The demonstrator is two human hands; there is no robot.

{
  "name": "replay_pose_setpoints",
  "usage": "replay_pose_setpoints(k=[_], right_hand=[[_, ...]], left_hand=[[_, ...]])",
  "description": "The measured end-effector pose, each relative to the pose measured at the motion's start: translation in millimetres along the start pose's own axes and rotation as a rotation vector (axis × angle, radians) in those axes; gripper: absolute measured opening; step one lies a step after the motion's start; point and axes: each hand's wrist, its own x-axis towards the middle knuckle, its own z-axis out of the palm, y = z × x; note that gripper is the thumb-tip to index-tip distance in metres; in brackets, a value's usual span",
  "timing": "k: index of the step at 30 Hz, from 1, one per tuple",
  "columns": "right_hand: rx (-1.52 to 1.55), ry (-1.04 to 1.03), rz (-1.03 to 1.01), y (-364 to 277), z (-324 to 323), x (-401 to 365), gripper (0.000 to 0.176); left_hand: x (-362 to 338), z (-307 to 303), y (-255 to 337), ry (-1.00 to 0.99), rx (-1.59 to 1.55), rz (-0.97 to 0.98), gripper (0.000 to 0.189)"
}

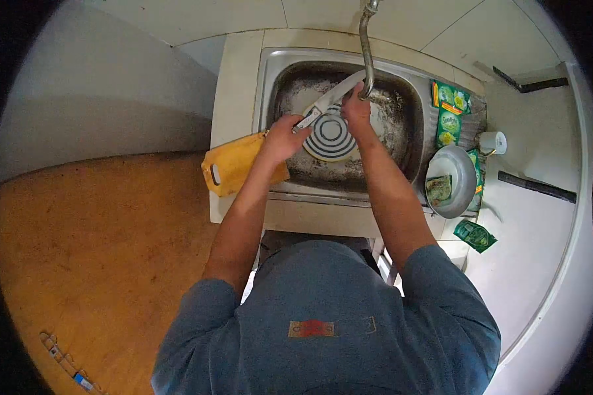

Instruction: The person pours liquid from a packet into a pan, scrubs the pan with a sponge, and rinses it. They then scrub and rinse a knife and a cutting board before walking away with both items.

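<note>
My left hand (pixel 286 139) is closed round the pale handle of a large knife (pixel 339 90) over the sink. The blade slants up and right to the end of the tap (pixel 367 49). My right hand (pixel 356 110) is at the blade near its tip, fingers curled against it; the tap partly hides them. Below the knife, a round plate with dark concentric rings (pixel 331 148) lies in the stained metal sink (pixel 392 168). A yellow cutting board (pixel 240 164) rests over the left rim, beneath my left forearm.
On the right drainboard stands a grey metal pan (pixel 466 187) with a green sponge or cloth (pixel 439 189) inside. Around it are green Sunlight packets (pixel 449 125), a white mug (pixel 491 143) and another green packet (pixel 474 236). Brown floor (pixel 112 263) extends to the left.
</note>
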Motion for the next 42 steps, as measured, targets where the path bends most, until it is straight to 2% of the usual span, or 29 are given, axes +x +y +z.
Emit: replay_pose_setpoints(k=[2, 4, 5, 9, 11, 12, 15, 18, 20, 22, 23, 24, 26, 27, 28, 30, 31, 32, 34, 35, 36, 38, 42], right_hand=[[-0.105, -0.048, -0.245, 11.7, -9.6, 9.8, 0.036], [0.01, -0.109, -0.2, 4.9, -13.9, -1.9, 0.031], [0.124, -0.174, -0.156, 2.8, -15.7, -9.2, 0.027], [0.131, -0.173, -0.219, 10.8, -23.1, -23.1, 0.029], [0.076, -0.356, 0.065, 15.5, -34.9, -25.7, 0.038], [0.081, -0.348, 0.064, 14.4, -37.1, -33.1, 0.038], [-0.162, -0.5, 0.007, 14.6, -38.2, -49.4, 0.04], [-0.222, -0.526, 0.022, 25.8, -39.1, -45.3, 0.036], [-0.197, -0.46, -0.019, 32.9, -42.2, -46.5, 0.033], [-0.02, -0.348, 0.004, 21.7, -46.5, -58.2, 0.029], [-0.289, -0.288, -0.122, 8.7, -54.4, -68.5, 0.025], [-0.29, -0.291, -0.12, 13.0, -55.4, -67.3, 0.025], [0.081, -0.209, 0.038, 24.2, -55.6, -63.7, 0.026], [0.006, -0.199, -0.001, 24.5, -55.7, -66.9, 0.032], [0.001, -0.208, 0.001, 25.2, -53.1, -72.8, 0.032], [-0.201, -0.221, -0.034, 28.2, -44.2, -84.1, 0.035], [-0.153, -0.224, -0.055, 37.6, -37.3, -85.1, 0.034], [-0.159, -0.238, -0.054, 44.4, -33.3, -83.6, 0.034], [-0.274, -0.249, 0.012, 49.6, -24.2, -88.9, 0.031], [-0.278, -0.262, 0.014, 51.8, -19.9, -92.6, 0.031], [-0.25, -0.321, 0.033, 54.0, -15.5, -96.6, 0.029], [-0.226, -0.388, 0.054, 57.5, -7.2, -101.4, 0.028], [-0.183, -0.379, 0.088, 60.2, 0.5, -101.9, 0.026]], left_hand=[[-6.2, -1.0, 10.7, 0.02, -0.036, -0.022, 0.031], [-13.2, -2.8, 23.1, 0.038, -0.131, -0.181, 0.033], [-13.9, -1.9, 21.8, 0.034, -0.13, -0.178, 0.033], [-16.8, 0.6, 17.4, -0.032, -0.045, -0.208, 0.037], [-14.6, 2.8, 15.0, -0.055, -0.031, -0.207, 0.038], [-12.7, 4.0, 13.7, -0.079, -0.032, -0.194, 0.038], [-13.7, 12.2, 22.2, -0.092, -0.032, -0.137, 0.036], [-14.0, 26.0, 30.3, -0.097, -0.068, -0.064, 0.035], [-18.9, 29.6, 28.6, -0.122, -0.108, -0.038, 0.036], [-25.6, 17.1, 41.6, -0.347, -0.026, -0.089, 0.039], [-31.2, 12.4, 37.8, -0.348, -0.026, -0.093, 0.039], [-36.9, 3.2, 30.4, -0.25, -0.045, -0.107, 0.039], [-50.9, -12.5, 4.9, 0.019, -0.044, -0.131, 0.033], [-59.3, -18.6, -15.5, 0.19, -0.024, -0.139, 0.027], [-68.5, -32.3, -31.4, 0.298, 0.182, -0.142, 0.03], [-93.7, -59.0, -58.3, 0.478, 0.485, -0.21, 0.04], [-106.1, -67.4, -67.9, 0.551, 0.579, -0.276, 0.046], [-114.3, -71.0, -76.7, 0.559, 0.581, -0.289, 0.046], [-127.0, -77.1, -80.8, 0.542, 0.669, -0.773, 0.054], [-132.5, -84.4, -82.1, 0.392, 0.515, -0.896, 0.054], [-137.4, -86.5, -93.3, 0.399, 0.514, -0.906, 0.054], [-148.1, -87.2, -125.0, 0.243, 0.166, -0.805, 0.053], [-148.9, -78.9, -121.0, 0.403, 0.358, -0.698, 0.049]])
